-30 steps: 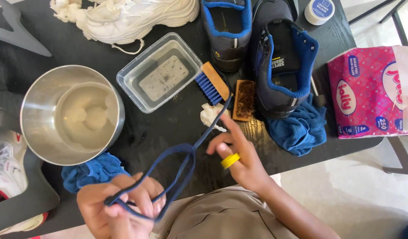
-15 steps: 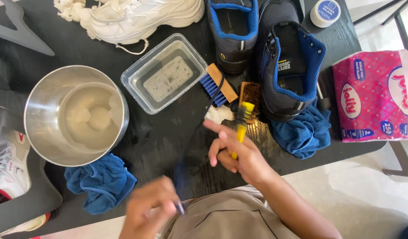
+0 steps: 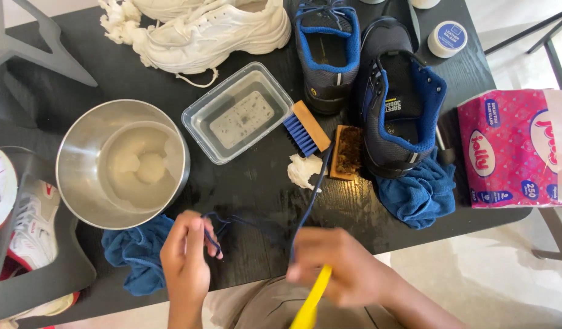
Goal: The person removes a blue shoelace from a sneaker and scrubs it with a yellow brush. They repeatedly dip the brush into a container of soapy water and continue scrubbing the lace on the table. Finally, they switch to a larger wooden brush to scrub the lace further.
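Observation:
My left hand (image 3: 186, 265) pinches one end of a dark blue shoelace (image 3: 308, 201) near the front edge of the black table (image 3: 110, 73). The lace runs right across the table and up toward the brushes. My right hand (image 3: 342, 271), blurred by motion, grips a yellow-handled brush (image 3: 311, 301) and touches the lace where it bends. A pair of dark blue shoes (image 3: 366, 73) without laces stands at the back right.
A steel bowl of cloudy water (image 3: 122, 161), a clear plastic tub (image 3: 238, 113), a blue-bristled wooden brush (image 3: 305, 128), a brown brush (image 3: 348, 152), a crumpled tissue (image 3: 304, 170), blue cloths (image 3: 421, 192) (image 3: 134, 253), white sneakers (image 3: 208, 27), a small round tin (image 3: 447, 38) and a pink tissue pack (image 3: 515, 149).
The lace, held up as a loop a second ago, now lies stretched on the table. My right hand came down toward me with the yellow brush; my left hand shifted right.

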